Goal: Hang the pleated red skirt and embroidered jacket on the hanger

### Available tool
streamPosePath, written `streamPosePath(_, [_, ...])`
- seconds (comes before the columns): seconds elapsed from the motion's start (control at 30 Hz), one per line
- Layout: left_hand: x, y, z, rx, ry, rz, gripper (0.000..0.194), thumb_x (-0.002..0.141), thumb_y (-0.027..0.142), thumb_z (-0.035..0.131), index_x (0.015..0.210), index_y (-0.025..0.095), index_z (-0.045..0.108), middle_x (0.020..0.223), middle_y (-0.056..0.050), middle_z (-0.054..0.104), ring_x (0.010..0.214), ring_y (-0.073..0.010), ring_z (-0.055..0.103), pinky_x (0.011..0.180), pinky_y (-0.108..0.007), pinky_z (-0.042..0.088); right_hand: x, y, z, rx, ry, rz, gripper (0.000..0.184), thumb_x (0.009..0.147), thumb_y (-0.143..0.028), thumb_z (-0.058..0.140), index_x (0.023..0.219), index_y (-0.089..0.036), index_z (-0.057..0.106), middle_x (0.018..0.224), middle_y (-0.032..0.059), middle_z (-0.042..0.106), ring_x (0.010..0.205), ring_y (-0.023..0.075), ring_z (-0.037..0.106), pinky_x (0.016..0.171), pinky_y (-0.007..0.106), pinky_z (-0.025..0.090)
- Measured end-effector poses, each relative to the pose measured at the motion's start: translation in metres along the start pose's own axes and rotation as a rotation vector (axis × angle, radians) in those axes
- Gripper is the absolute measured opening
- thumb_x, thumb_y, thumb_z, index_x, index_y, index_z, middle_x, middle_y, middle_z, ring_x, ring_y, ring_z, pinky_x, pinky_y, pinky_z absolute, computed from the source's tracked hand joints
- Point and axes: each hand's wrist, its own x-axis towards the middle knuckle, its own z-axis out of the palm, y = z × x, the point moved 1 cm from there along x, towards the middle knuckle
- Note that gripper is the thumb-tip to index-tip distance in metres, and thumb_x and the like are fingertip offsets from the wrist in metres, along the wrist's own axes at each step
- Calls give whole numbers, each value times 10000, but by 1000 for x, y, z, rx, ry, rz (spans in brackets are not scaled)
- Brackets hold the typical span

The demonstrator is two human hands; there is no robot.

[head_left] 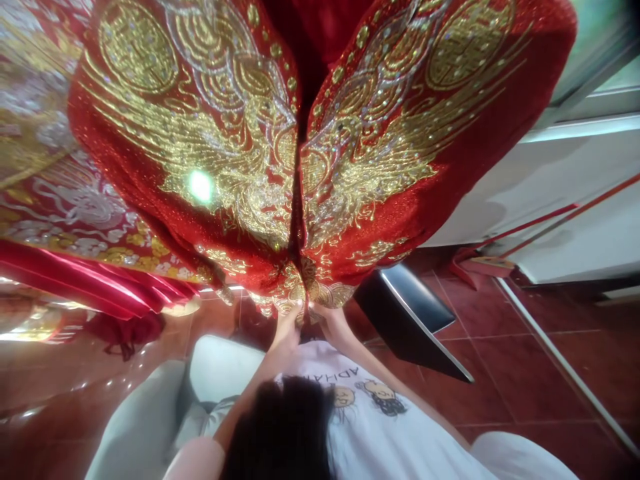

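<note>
A red robe (210, 133) thick with gold and silver embroidery hangs in front of me, split down the middle by its front opening. My left hand (287, 328) pinches the bottom hem of the left panel beside the opening. My right hand (333, 321) pinches the hem of the right panel (400, 133), close to the left hand. Both hands have their fingers closed on the fabric edge. Below them I see my white printed T-shirt (380, 413) and dark hair.
A second embroidered red cloth (45, 173) and a red satin fold (85, 280) lie at the left. A dark flat panel (415, 313) leans on the red tiled floor (525, 367). White wall (560, 180) and thin red sticks (545, 217) stand at the right.
</note>
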Motion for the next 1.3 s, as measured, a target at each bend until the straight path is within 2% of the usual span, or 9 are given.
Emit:
streamPosePath(0.13, [-2,0,3,-50,42,-18,503,674,268,747,1153,235,599,982,-29,711,868,-208,666,727,-314,529,-1,-2,1,3,-12,4,391,595,-221,778,951,-186,618,833,28,696,866,216,664,771,352,553])
streamPosePath(0.27, [-8,3,7,-23,53,-46,408,686,309,746,1064,214,629,961,-47,716,813,-199,659,662,-294,508,-3,-3,-2,-1,-5,7,365,615,-203,765,949,-183,618,831,21,695,904,210,660,812,342,540])
streamPosePath(0.43, [-11,5,8,-47,69,-55,420,665,311,778,1043,214,620,950,-34,712,779,-160,653,644,-252,493,-4,-3,-4,58,13,14,377,603,-160,766,951,-185,621,832,8,696,928,201,655,854,329,521])
streamPosePath(0.67, [-12,8,13,-15,89,-78,252,639,296,786,826,201,645,769,-28,684,764,-173,645,676,-269,504,-3,-5,0,35,21,26,386,589,-177,776,941,-177,617,798,18,688,861,206,659,754,319,541])
streamPosePath(0.9, [-7,11,12,-17,152,37,486,657,274,757,1111,206,596,850,-19,697,826,-189,683,811,-329,524,-2,-8,9,15,42,69,395,564,-214,802,914,-165,625,767,22,684,809,197,659,715,298,531])
streamPosePath(1.0, [-1,8,7,-3,160,96,523,663,270,747,1152,191,578,871,-27,701,848,-189,683,835,-336,522,1,-7,10,-24,88,85,367,562,-219,805,879,-158,629,739,28,680,805,194,659,726,291,526])
streamPosePath(1.1, [3,4,1,3,169,141,561,657,246,753,1181,196,559,914,-41,708,958,-204,676,894,-341,511,6,-3,10,-36,103,155,309,590,-234,783,846,-152,632,702,45,673,776,203,662,680,296,525])
streamPosePath(1.2, [2,1,-3,-2,182,99,607,665,245,764,1225,225,530,988,-49,711,1019,-215,667,928,-359,503,10,0,10,-58,93,196,249,631,-241,750,832,-147,636,680,61,669,726,211,662,619,302,521])
streamPosePath(1.3, [-1,1,-5,-28,112,50,616,671,279,788,1232,234,535,1086,-75,703,1024,-225,666,930,-364,505,11,2,10,-81,96,186,233,650,-248,733,841,-153,639,686,60,672,733,211,666,614,295,523])
